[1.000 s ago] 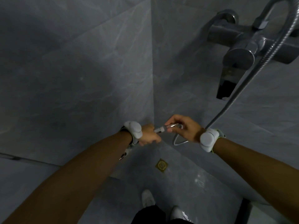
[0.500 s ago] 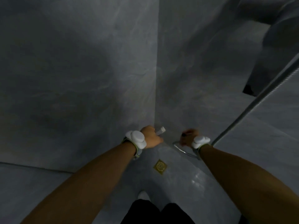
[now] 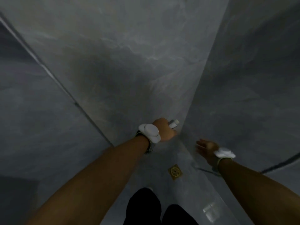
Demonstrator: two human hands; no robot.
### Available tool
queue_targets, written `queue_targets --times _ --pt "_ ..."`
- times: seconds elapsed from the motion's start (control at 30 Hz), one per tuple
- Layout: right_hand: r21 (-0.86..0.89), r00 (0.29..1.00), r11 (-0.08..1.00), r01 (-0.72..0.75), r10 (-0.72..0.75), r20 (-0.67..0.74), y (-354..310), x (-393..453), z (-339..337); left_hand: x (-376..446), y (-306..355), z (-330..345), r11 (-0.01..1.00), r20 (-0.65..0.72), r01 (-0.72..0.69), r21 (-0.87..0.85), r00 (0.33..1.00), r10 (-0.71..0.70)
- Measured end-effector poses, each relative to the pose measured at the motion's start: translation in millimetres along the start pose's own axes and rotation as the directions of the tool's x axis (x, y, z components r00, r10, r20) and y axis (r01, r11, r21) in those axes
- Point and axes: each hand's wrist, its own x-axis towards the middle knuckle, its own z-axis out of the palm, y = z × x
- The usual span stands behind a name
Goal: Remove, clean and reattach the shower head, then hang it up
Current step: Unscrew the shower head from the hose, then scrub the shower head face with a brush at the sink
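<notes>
Holding the shower head (image 3: 173, 124) alone in my closed left hand (image 3: 164, 129), above the floor drain (image 3: 175, 171), I have let go of the hose; my right hand (image 3: 207, 147) hangs open, so detaching looks done.

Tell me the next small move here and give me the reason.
Probably bring the right hand across to the shower head handle that the left hand grips. The right hand is open and holds nothing, apart from the left, and only the handle's pale end shows past the fist. The head itself is hidden, so a second hand would likely be needed to turn it into view for cleaning.
</notes>
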Motion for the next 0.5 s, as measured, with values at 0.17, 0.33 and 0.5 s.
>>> queue_targets --times 0.17,0.33,0.5 --pt "-0.155 0.962 0.981 0.115 -0.071 0.264 -44 -85 56 -68 18 -33 0.993 -0.102 0.053 -0.109 0.993 -0.064" --pt "-0.185 0.775 0.856 0.483 -0.32 0.546 -105 -200 125 -137 24 -85 0.951 -0.303 -0.101 -0.293 0.953 0.007" --pt "-0.08 0.478 0.649 0.757 -0.465 0.745 -140 -296 183 -194 4 -139 0.921 -0.517 -0.181 -0.345 0.855 -0.025"
